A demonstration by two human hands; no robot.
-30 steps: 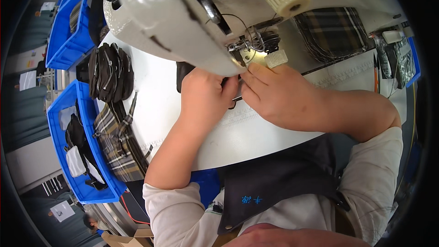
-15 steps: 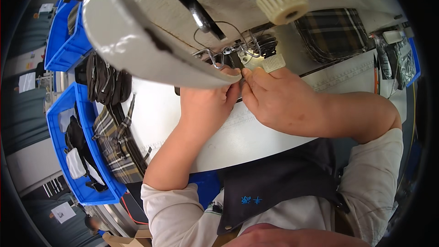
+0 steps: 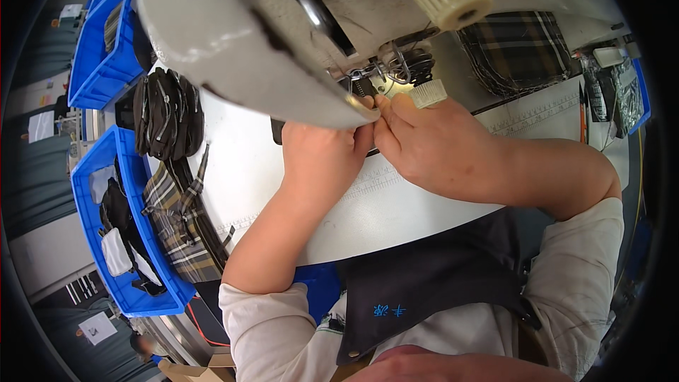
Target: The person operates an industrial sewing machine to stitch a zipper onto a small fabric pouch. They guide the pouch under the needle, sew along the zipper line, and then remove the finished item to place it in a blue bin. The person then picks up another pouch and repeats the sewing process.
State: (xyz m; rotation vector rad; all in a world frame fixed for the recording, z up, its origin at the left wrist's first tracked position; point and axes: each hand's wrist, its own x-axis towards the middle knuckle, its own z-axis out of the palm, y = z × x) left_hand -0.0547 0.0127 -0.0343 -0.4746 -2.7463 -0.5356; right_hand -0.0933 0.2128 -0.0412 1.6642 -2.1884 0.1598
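Note:
Both hands meet under the pale head of a sewing machine [image 3: 212,35], close to its needle area. My left hand [image 3: 322,152] is closed, with its fingertips partly behind the machine's edge. My right hand [image 3: 431,148] pinches with thumb and forefinger, right beside the left fingertips and below a small cream knob [image 3: 429,93]. What lies between the fingers is dark, small and mostly hidden. A dark edge [image 3: 276,129] shows beside my left wrist. Between machine and fingertips runs a dark, toothed strip [image 3: 363,88], its kind unclear.
Dark zippered pieces [image 3: 168,113] are stacked at the left, above plaid fabric [image 3: 180,226]. Blue bins [image 3: 131,304] stand farther left. A dark plaid panel [image 3: 515,53] lies at the back right. Ruler markings [image 3: 534,119] cross the white tabletop [image 3: 339,233].
The machine and tabletop have shifted slightly in the view. Both hands keep nearly the same closed pose at the machine, fingertips together. The thread loop seen earlier near the machine's guides is less visible.

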